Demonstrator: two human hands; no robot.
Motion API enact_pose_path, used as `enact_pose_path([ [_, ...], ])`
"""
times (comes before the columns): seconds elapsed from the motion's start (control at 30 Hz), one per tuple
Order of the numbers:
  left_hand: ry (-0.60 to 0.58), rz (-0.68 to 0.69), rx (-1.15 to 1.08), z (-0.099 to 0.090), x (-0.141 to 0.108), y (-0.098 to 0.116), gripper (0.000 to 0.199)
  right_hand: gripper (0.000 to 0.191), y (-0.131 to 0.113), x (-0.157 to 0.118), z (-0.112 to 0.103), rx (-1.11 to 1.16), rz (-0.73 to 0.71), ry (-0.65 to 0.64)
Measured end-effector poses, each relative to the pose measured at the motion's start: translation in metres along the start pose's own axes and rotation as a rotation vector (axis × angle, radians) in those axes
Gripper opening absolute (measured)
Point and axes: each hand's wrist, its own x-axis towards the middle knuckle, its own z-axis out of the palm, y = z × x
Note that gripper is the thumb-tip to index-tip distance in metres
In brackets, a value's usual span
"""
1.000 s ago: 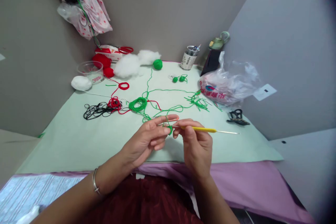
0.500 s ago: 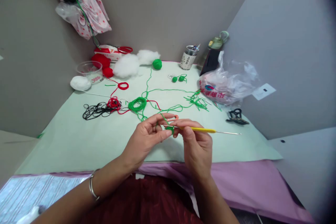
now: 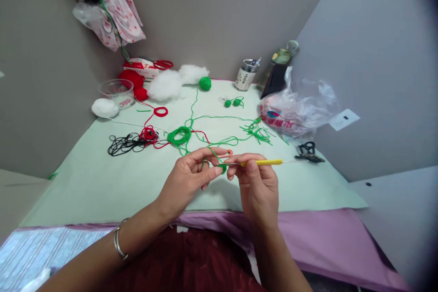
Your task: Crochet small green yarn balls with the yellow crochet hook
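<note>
While pinched at left, met by a hook point(image 3: 262, 162) at right

Note first, far left on the worktop point(image 3: 112, 191), a white yarn ball point(image 3: 105, 108) beside a clear tub point(image 3: 127, 100); then loose black cord point(image 3: 123, 145) touching red yarn point(image 3: 148, 134); then a green yarn coil point(image 3: 180, 136).

Next, find the left hand point(image 3: 183, 187), fingers closed on a small green crocheted piece point(image 3: 223, 169), between the two hands and above the near part of the worktop. Thumb pressed on it; cannot tell the backing finger. See a green strand point(image 3: 214, 153) led from it over the raised forefinger.

Judge the piece very light, soft and pliable, hardly slippery, likely to stretch or unravel if tugged by a loop. Best held by its solid body, worked edge left free.

Further right, see the right hand point(image 3: 259, 187), fingers gripping the hook's yellow handle, metal shaft reaching left to the piece; cannot tell, through a stitch or merely against it. Judge the hook light, stiff, smoother on the metal, so better held by the handle.

Last, note a plastic bag point(image 3: 297, 105) and, nearer, a dark hair clip point(image 3: 310, 153).
</note>
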Motion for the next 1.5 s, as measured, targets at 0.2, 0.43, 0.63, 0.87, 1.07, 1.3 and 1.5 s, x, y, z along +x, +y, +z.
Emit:
enact_pose_path([
  [0.2, -0.018, -0.002, -0.003, -0.002, 0.001, 0.000, 0.030, 0.022, -0.008, 0.000, -0.003, -0.008, -0.030, -0.032],
  [0.43, 0.011, 0.031, 0.076, -0.004, 0.001, -0.001, 0.031, 0.025, -0.017, -0.007, -0.006, -0.362, -0.248, -0.077],
  [0.63, 0.080, 0.071, 0.093, 0.001, -0.001, 0.003, 0.036, 0.025, -0.013, -0.007, -0.004, -0.537, -0.524, -0.167],
  [0.87, -0.056, -0.186, -0.319, 0.006, 0.001, 0.005, 0.047, 0.034, 0.003, -0.013, -0.006, -0.833, -0.732, -0.100],
  [1.07, -0.026, -0.177, -0.365, 0.004, 0.004, 0.009, 0.042, 0.024, -0.008, -0.002, 0.001, -0.252, -0.259, 0.038],
  [1.3, 0.026, -0.070, -0.277, 0.010, 0.003, 0.000, 0.046, 0.030, -0.001, -0.008, 0.004, -0.506, -0.427, -0.045],
  [1.5, -0.056, -0.253, -0.505, 0.002, 0.009, 0.001, 0.029, 0.028, 0.000, -0.007, -0.002, -0.503, -0.396, 0.012],
])
